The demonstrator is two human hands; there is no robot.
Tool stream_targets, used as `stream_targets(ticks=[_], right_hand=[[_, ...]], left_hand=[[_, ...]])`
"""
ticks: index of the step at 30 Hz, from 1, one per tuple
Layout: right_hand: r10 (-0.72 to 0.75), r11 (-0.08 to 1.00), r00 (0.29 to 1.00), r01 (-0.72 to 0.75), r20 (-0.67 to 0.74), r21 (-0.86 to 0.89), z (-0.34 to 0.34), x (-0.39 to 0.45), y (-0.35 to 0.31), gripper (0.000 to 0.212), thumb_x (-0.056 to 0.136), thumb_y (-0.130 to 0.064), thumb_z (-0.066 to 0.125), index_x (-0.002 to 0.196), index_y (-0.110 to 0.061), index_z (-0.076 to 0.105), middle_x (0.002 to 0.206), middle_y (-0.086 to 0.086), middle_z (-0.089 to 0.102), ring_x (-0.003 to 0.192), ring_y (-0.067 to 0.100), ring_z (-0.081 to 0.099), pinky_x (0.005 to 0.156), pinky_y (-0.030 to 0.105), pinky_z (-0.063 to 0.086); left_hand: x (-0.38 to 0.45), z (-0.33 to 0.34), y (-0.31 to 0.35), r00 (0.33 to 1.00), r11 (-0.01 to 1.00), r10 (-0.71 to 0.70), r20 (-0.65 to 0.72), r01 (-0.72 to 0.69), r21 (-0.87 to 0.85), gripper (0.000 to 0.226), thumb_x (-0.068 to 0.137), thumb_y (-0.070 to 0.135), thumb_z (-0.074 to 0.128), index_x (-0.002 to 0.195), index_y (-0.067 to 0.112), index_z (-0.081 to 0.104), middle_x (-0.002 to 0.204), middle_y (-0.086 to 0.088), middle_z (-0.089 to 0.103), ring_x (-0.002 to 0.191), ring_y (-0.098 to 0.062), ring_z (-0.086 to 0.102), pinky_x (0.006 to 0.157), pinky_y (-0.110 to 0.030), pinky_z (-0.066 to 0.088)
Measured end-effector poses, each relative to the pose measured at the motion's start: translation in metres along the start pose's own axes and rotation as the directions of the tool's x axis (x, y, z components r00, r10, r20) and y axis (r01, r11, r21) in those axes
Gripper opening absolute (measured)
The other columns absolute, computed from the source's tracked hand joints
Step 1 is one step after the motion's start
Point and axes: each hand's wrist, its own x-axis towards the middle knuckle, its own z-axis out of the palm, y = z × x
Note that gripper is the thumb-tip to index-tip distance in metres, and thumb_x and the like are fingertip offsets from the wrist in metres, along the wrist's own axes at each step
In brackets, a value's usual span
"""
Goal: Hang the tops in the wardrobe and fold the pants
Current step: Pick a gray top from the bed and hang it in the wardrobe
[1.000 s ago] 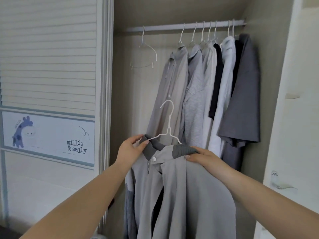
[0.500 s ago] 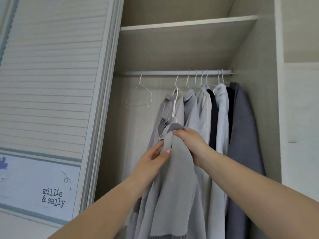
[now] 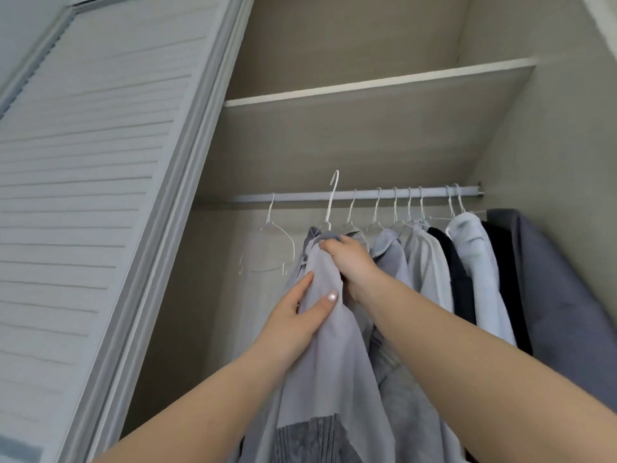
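A light grey top [image 3: 329,362] with a darker ribbed collar hangs on a white wire hanger [image 3: 332,198], raised in front of the wardrobe rail [image 3: 300,196]. The hanger's hook stands just above the rail, left of the hung clothes. My right hand [image 3: 350,262] grips the top at its collar, under the hook. Lower down, my left hand [image 3: 300,315] holds the top's shoulder cloth with the thumb pressed on the front. No pants are in view.
Several tops [image 3: 467,272] in grey, white and black hang on the rail's right part. One bare wire hanger [image 3: 270,245] hangs at the left. A shelf [image 3: 377,83] runs above the rail. The louvred sliding door [image 3: 100,195] stands at the left.
Both hands have lifted the top from chest height up to the rail; the hook now reaches above the rail. The top went from spread open to bunched sideways.
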Motion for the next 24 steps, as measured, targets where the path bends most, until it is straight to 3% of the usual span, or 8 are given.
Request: stream_targets(ticks=[5, 11, 13, 16, 20, 21, 24], right_hand=[[-0.042, 0.998, 0.998, 0.041, -0.039, -0.039, -0.003, 0.070, 0.016, 0.014, 0.089, -0.013, 0.050, 0.095, -0.010, 0.062, 0.090, 0.015, 0.062, 0.079, 0.025, 0.059, 0.068, 0.030, 0.048], [-0.054, 0.994, 0.997, 0.049, -0.050, -0.095, 0.009, 0.141, 0.030, 0.027, 0.089, -0.017, 0.051, 0.111, -0.003, 0.060, 0.112, 0.023, 0.064, 0.093, 0.029, 0.061, 0.088, 0.041, 0.050], [-0.060, 0.995, 0.997, 0.056, -0.045, -0.086, 0.012, 0.163, 0.033, 0.026, 0.090, -0.017, 0.052, 0.110, -0.004, 0.059, 0.105, 0.020, 0.065, 0.089, 0.028, 0.061, 0.081, 0.036, 0.051], [-0.057, 0.996, 0.998, 0.054, -0.040, -0.064, 0.014, 0.185, 0.037, 0.015, 0.090, -0.016, 0.052, 0.101, -0.008, 0.057, 0.090, 0.014, 0.059, 0.076, 0.024, 0.057, 0.062, 0.027, 0.044], [-0.026, 0.999, 0.998, 0.024, -0.054, -0.036, 0.017, 0.205, 0.050, 0.023, 0.088, -0.013, 0.054, 0.107, -0.001, 0.060, 0.090, 0.016, 0.060, 0.081, 0.027, 0.059, 0.072, 0.031, 0.046], [-0.020, 0.999, 0.998, 0.018, -0.056, -0.037, 0.019, 0.209, 0.056, 0.024, 0.088, -0.013, 0.055, 0.107, 0.000, 0.060, 0.089, 0.016, 0.061, 0.081, 0.027, 0.060, 0.073, 0.032, 0.046], [-0.012, 0.999, 0.998, 0.010, -0.055, -0.037, 0.019, 0.214, 0.072, 0.021, 0.087, -0.012, 0.056, 0.102, 0.001, 0.061, 0.092, 0.020, 0.065, 0.082, 0.028, 0.060, 0.075, 0.034, 0.048]], left_hand=[[0.051, 0.007, -0.026, 0.999, 0.998, 0.052, -0.002, -0.052, 0.030, 0.070, 0.076, 0.054, 0.069, 0.139, 0.040, 0.042, 0.140, 0.021, 0.043, 0.128, -0.001, 0.044, 0.112, -0.032, 0.033], [0.106, 0.004, -0.050, 0.997, 0.997, 0.073, 0.028, -0.074, 0.029, 0.061, 0.081, 0.043, 0.071, 0.137, 0.033, 0.049, 0.134, 0.012, 0.056, 0.120, -0.009, 0.055, 0.107, -0.035, 0.041], [0.124, -0.002, -0.058, 0.996, 0.994, 0.086, 0.016, -0.087, 0.073, 0.060, 0.081, 0.042, 0.071, 0.136, 0.033, 0.050, 0.134, 0.013, 0.055, 0.120, -0.008, 0.054, 0.106, -0.034, 0.042], [0.144, -0.011, -0.068, 0.995, 0.987, 0.098, -0.008, -0.096, 0.127, 0.059, 0.082, 0.041, 0.070, 0.136, 0.033, 0.050, 0.133, 0.016, 0.053, 0.114, 0.001, 0.054, 0.098, -0.021, 0.043], [0.158, -0.018, -0.082, 0.997, 0.985, 0.075, -0.025, -0.071, 0.158, 0.058, 0.081, 0.041, 0.070, 0.134, 0.036, 0.050, 0.124, 0.020, 0.051, 0.095, 0.019, 0.049, 0.070, 0.001, 0.041], [0.160, -0.020, -0.087, 0.998, 0.984, 0.064, -0.024, -0.059, 0.171, 0.056, 0.081, 0.041, 0.070, 0.133, 0.037, 0.050, 0.124, 0.020, 0.050, 0.096, 0.018, 0.049, 0.071, 0.001, 0.041], [0.161, -0.023, -0.097, 0.999, 0.978, 0.033, -0.023, -0.027, 0.207, 0.054, 0.083, 0.038, 0.069, 0.134, 0.037, 0.050, 0.135, 0.015, 0.049, 0.116, 0.001, 0.051, 0.097, -0.016, 0.041]])
